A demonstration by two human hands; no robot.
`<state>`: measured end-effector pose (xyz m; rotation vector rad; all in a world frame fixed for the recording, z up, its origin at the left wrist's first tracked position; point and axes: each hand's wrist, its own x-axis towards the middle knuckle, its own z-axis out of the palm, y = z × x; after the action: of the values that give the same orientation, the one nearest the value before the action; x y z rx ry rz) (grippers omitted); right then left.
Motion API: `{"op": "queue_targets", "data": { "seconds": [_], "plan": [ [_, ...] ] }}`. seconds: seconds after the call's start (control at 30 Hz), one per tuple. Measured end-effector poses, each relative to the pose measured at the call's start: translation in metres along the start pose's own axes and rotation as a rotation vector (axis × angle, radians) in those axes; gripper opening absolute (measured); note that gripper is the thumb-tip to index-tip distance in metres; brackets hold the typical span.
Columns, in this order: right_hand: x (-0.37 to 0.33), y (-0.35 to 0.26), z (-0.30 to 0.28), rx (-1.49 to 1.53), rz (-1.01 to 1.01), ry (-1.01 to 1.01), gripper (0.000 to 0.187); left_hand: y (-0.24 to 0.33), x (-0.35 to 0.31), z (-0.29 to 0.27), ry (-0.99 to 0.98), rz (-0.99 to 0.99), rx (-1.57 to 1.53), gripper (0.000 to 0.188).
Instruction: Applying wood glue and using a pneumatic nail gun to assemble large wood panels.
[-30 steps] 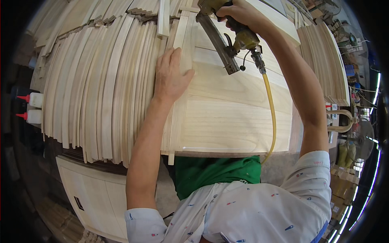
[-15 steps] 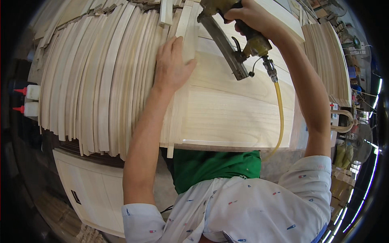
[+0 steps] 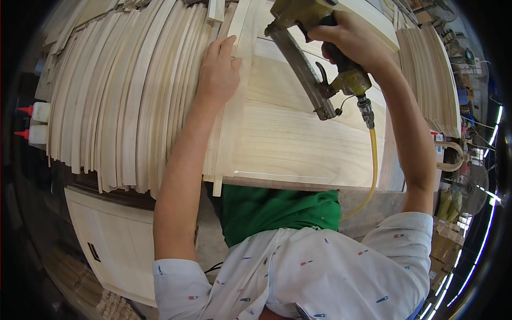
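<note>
My right hand (image 3: pixel 354 40) is wrapped around the handle of a pneumatic nail gun (image 3: pixel 349 80), holding it above a pale wooden panel (image 3: pixel 298 141). The gun's nose points toward the panel's far left part. A yellow air hose (image 3: pixel 374 154) runs from its handle toward me. My left hand (image 3: pixel 220 69) rests on a narrow wooden strip (image 3: pixel 226 138) along the panel's left edge, fingers extended forward and thumb a little apart. A thin white line of what looks like glue (image 3: pixel 277 175) lies along the panel's near edge.
Many upright wooden strips (image 3: pixel 125 101) stand packed to the left. Two white bottles with red tips (image 3: pixel 40 112) are beyond them. A stack of boards (image 3: pixel 429 80) stands at the right. A cabinet-like wooden panel (image 3: pixel 114 240) is at the lower left.
My left hand has slid slightly away from me along the strip, and its thumb is closer in. The nail gun has moved a little to the right and toward me, still held.
</note>
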<state>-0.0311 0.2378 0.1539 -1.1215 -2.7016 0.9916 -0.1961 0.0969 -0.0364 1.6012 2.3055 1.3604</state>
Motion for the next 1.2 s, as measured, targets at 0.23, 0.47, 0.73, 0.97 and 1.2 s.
{"op": "queue_targets", "data": {
  "seconds": [0.23, 0.47, 0.73, 0.97, 1.2],
  "plan": [
    [0.005, 0.003, 0.017, 0.036, -0.048, -0.022, 0.03, 0.0, 0.001, 0.002, 0.01, 0.01, -0.029, 0.046],
    [0.019, -0.004, 0.016, 0.067, -0.01, -0.033, 0.019, -0.001, 0.002, 0.003, 0.035, 0.076, -0.05, 0.046],
    [-0.016, -0.007, 0.035, 0.041, -0.032, -0.069, 0.03, -0.005, 0.0, 0.005, 0.07, 0.051, -0.025, 0.046],
    [-0.037, -0.004, 0.035, 0.025, -0.033, -0.152, 0.027, -0.003, 0.0, 0.006, 0.065, 0.041, -0.038, 0.045],
    [-0.055, -0.009, 0.046, 0.095, -0.004, -0.178, 0.026, -0.01, 0.003, 0.006, 0.051, 0.052, 0.02, 0.046]
  ]
}}
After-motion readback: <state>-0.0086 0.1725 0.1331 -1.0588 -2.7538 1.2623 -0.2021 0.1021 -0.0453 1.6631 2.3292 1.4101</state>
